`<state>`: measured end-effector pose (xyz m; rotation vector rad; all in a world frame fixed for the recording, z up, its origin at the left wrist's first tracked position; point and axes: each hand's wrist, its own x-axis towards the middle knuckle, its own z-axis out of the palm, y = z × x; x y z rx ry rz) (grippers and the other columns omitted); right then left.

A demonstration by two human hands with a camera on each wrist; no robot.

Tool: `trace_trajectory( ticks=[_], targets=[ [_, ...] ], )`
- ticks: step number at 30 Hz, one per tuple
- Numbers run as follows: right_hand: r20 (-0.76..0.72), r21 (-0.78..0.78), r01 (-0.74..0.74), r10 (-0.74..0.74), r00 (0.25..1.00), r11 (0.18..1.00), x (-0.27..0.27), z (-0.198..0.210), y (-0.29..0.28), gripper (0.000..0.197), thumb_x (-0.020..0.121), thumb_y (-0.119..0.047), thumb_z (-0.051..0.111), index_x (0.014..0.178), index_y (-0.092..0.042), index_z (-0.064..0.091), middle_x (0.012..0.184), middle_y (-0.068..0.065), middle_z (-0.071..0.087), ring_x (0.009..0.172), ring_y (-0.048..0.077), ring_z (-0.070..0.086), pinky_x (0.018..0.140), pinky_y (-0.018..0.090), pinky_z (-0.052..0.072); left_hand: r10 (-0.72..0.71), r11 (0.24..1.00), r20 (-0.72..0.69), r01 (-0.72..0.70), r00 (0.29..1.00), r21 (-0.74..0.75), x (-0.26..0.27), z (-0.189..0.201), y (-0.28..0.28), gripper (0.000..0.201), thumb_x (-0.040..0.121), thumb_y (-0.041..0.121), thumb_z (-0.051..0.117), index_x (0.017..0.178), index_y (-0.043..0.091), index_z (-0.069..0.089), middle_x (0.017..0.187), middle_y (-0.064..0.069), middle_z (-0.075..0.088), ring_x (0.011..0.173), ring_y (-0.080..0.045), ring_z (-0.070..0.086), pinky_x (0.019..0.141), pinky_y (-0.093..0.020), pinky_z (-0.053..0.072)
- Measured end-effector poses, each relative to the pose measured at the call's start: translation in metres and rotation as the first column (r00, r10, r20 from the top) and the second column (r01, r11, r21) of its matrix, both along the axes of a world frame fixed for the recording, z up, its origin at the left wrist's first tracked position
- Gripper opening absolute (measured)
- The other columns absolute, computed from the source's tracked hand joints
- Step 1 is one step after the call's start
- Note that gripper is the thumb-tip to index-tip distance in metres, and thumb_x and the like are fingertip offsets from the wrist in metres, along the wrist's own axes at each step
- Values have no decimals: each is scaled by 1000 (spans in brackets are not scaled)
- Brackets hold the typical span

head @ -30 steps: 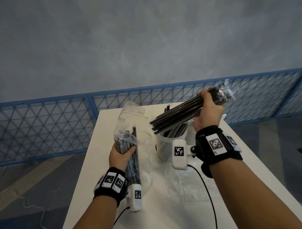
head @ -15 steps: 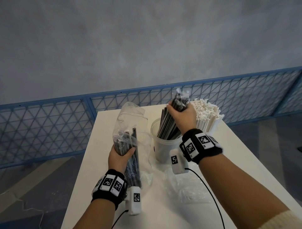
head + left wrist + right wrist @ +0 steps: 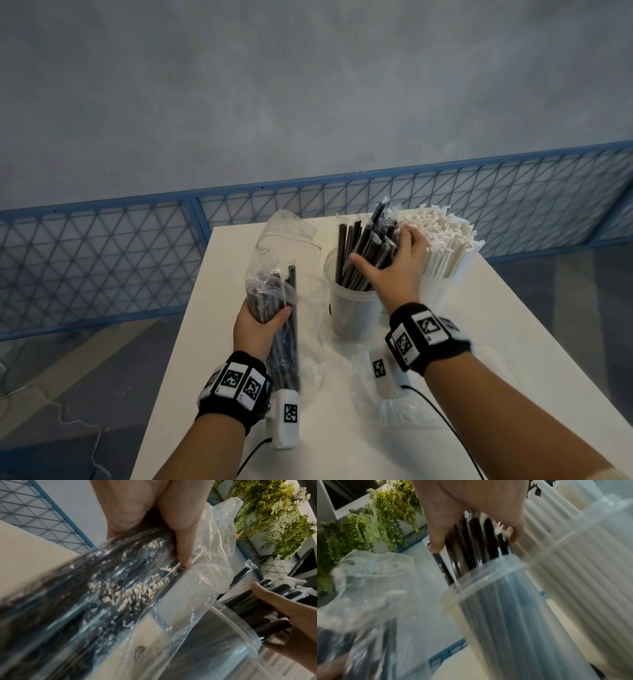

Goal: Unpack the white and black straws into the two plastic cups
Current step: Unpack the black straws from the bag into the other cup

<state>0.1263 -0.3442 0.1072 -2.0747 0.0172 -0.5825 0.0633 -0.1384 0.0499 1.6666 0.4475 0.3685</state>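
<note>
My left hand (image 3: 265, 318) grips a clear plastic bag (image 3: 284, 246) with black straws (image 3: 286, 329) in it, held upright over the table's left part. In the left wrist view the fingers (image 3: 180, 536) press the crinkled bag (image 3: 123, 591). My right hand (image 3: 390, 263) holds a bundle of black straws (image 3: 368, 246) that stands in a clear plastic cup (image 3: 352, 315). In the right wrist view the thumb and fingers (image 3: 436, 538) enclose those straws (image 3: 471, 545) above the cup's rim (image 3: 488, 569). White straws (image 3: 442, 240) fill the second cup, just right of my right hand.
The white table (image 3: 496, 342) ends in edges at left and right. An empty crumpled clear wrapper (image 3: 400, 407) lies near the front. A blue mesh fence (image 3: 102, 260) runs behind the table. Wrist camera cables trail toward me. Green plants (image 3: 274, 513) hang on the wall.
My right hand swung its bundle of black straws from raised and sideways to upright and lowered it into the clear cup. The left hand with the bag stayed put.
</note>
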Motion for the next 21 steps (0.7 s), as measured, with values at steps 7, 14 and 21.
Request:
trace_trajectory(
  ticks=[7, 14, 21],
  targets=[
    [73, 82, -102, 97, 993, 991, 6, -21, 12, 93, 61, -26, 85, 138, -8, 36, 150, 14, 18, 139, 20, 18, 110, 9, 10, -33, 999, -8, 33, 999, -7, -1, 0, -2, 40, 71, 10, 79, 105, 12, 58, 99, -9, 65, 94, -24, 61, 84, -30, 47],
    [48, 47, -175, 172, 984, 983, 24, -9, 17, 45, 70, -4, 75, 113, 0, 60, 123, 12, 51, 104, 11, 45, 91, 1, 29, -36, 999, -7, 36, 999, -26, 0, -1, -1, 40, 69, 10, 80, 103, 13, 58, 96, -7, 66, 92, -25, 63, 83, -32, 49],
    [42, -2, -188, 188, 981, 982, 27, 17, 15, 51, 70, -10, 76, 116, -7, 55, 116, 9, 51, 103, 15, 49, 97, 26, 41, -43, 999, 19, 44, 999, -29, -1, 0, -1, 39, 70, 9, 79, 103, 13, 58, 95, -5, 65, 90, -21, 61, 79, -27, 46]
  ],
)
